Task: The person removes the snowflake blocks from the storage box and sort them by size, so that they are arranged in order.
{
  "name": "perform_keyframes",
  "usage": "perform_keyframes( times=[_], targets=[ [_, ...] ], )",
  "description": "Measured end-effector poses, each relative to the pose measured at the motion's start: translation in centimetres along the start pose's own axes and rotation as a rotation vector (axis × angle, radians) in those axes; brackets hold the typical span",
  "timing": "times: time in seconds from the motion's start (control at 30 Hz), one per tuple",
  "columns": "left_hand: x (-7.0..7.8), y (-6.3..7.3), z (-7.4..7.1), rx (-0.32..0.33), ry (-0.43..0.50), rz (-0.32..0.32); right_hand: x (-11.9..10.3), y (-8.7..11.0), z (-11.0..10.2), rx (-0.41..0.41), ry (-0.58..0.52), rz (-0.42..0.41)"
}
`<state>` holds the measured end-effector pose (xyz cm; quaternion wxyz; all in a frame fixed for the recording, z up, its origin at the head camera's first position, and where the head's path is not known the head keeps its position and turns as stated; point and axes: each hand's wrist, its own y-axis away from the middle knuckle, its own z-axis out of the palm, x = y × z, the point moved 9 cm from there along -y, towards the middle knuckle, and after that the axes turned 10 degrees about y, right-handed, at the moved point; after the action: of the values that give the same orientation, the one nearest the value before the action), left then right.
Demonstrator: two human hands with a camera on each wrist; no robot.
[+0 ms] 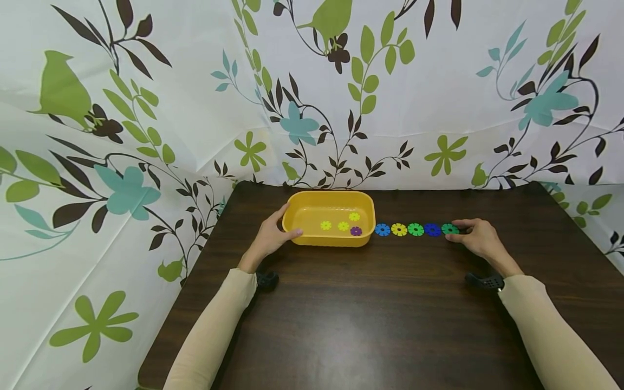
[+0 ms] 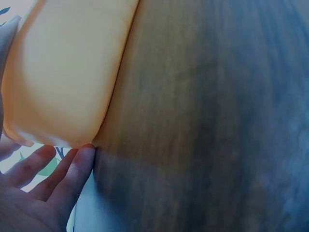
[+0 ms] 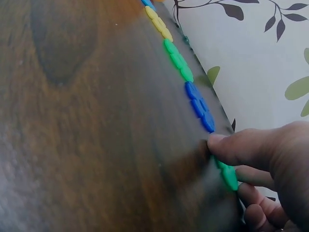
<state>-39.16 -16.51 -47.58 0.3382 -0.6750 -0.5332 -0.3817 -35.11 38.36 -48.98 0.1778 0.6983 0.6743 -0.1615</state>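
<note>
A yellow plastic tub stands on the dark wooden table. My left hand grips its left end, thumb at the near rim and fingers along the outer wall. Inside the tub lie several yellow notched flower discs and one purple disc. To the tub's right runs a row of flower discs: light blue, yellow, green and dark blue. At the row's right end, my right hand pinches a green disc between thumb and fingers, close beside the dark blue one.
A patterned cloth with leaves, flowers and birds hangs behind the table and down its left side. Each wrist wears a black band. The table's back edge runs just behind the tub.
</note>
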Motion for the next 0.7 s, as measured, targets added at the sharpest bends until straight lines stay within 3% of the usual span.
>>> perform_keyframes(
  times=[0.13,0.3,0.53,0.7],
  targets=[
    [0.0,0.1,0.1,0.003,0.0,-0.005,-0.5,0.4,-0.4,0.033,-0.018,-0.012],
    [-0.2,0.0,0.0,0.005,-0.009,-0.005,-2.4,0.9,-1.7,0.133,-0.031,-0.051],
    [-0.3,0.0,-0.1,0.013,-0.008,-0.01,-7.6,1.5,-3.5,0.228,-0.056,-0.12],
    [-0.2,0.0,0.0,0.012,-0.003,-0.016,-11.5,1.5,-3.4,0.229,-0.072,-0.184]
  ],
)
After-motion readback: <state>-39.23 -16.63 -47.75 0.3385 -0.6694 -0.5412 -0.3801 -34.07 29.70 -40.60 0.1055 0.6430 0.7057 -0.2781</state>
